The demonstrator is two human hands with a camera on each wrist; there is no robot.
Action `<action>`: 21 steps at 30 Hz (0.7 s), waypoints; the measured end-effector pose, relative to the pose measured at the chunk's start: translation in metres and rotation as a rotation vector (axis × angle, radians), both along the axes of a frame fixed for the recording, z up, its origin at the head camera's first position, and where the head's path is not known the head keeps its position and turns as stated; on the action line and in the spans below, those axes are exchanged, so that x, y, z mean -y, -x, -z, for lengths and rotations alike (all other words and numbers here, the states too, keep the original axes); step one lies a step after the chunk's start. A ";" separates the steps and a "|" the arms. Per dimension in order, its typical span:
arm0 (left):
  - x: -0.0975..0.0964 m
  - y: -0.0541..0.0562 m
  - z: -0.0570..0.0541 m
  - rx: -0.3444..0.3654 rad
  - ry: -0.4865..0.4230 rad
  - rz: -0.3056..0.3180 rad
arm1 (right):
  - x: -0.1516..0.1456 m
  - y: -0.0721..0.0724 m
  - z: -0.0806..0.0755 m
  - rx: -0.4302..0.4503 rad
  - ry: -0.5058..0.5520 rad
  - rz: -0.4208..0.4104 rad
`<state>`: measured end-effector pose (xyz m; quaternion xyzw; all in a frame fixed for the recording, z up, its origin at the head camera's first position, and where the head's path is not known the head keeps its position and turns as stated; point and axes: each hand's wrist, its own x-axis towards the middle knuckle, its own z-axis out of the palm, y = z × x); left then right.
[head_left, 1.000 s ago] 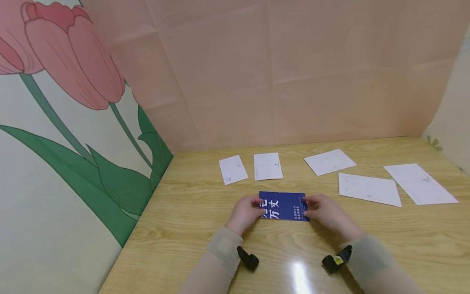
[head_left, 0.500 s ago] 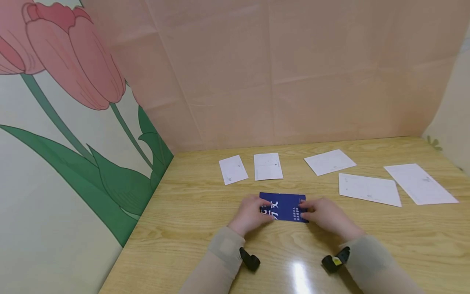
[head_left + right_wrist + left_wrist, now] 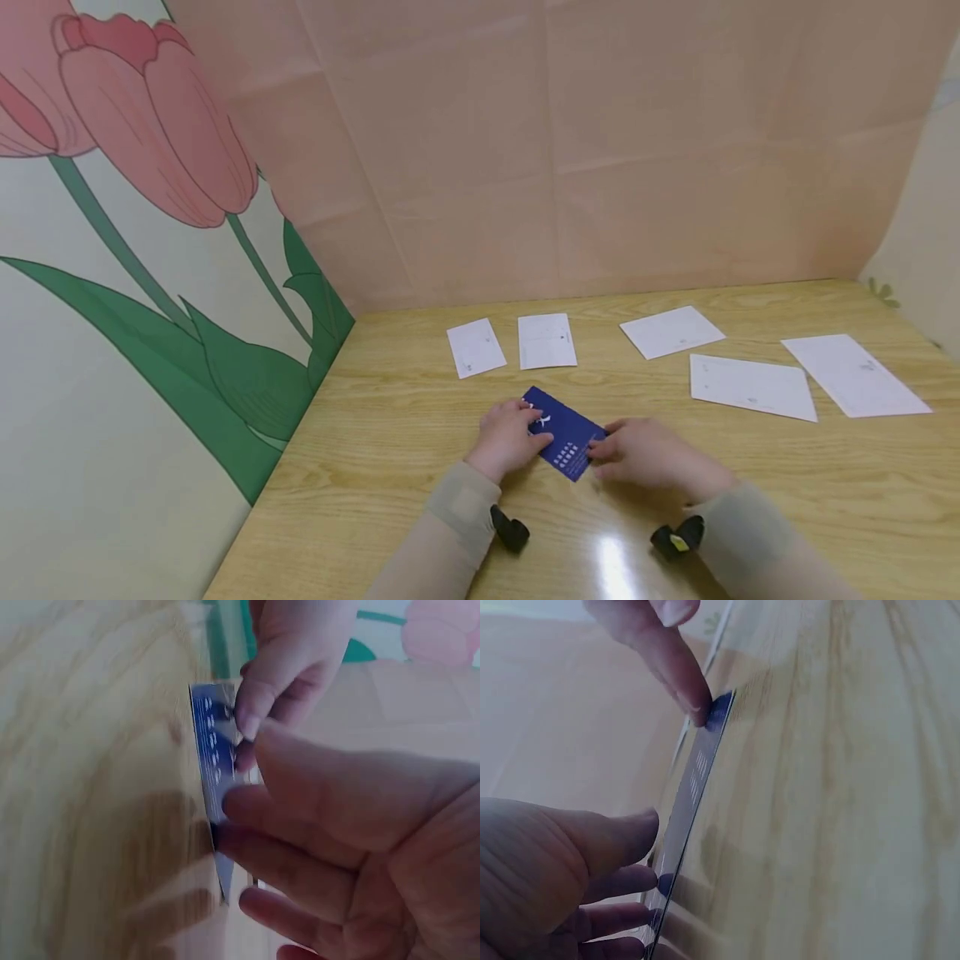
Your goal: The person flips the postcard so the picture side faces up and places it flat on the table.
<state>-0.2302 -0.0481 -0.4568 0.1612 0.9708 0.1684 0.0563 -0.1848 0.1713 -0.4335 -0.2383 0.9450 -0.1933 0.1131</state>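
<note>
A dark blue printed card with white characters lies on the table, turned at a slant. At its left end, my left hand touches the card with its fingertips. The left wrist view shows that hand's thumb held apart from the card's surface. On the other side, my right hand touches the lower right end with outstretched fingers. Seen from the right wrist, those fingers meet the card's edge, and the thumb is extended. Part of the card is hidden beneath the left fingers.
Several white cards lie flat further back on the wooden table: one at left, another card beside it, and a group including a long card at right. A pink cloth hangs behind the table.
The blue card has turned clockwise from lying square to a slant. My right hand has moved left and nearer to me with its end; the left hand has shifted only slightly.
</note>
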 end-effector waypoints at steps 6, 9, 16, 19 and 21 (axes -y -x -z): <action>-0.004 -0.004 -0.004 0.061 0.073 -0.015 | 0.008 -0.006 -0.002 0.051 0.058 -0.148; -0.005 -0.005 -0.005 0.089 0.091 -0.004 | 0.012 -0.009 -0.002 0.056 0.055 -0.217; -0.005 -0.008 -0.007 0.111 0.191 0.077 | 0.019 -0.015 -0.005 0.111 0.072 -0.290; -0.002 -0.010 -0.009 0.098 0.238 0.127 | 0.020 -0.017 -0.006 0.111 0.071 -0.295; 0.002 -0.012 -0.010 0.102 0.257 0.156 | 0.020 -0.017 -0.007 0.119 0.071 -0.295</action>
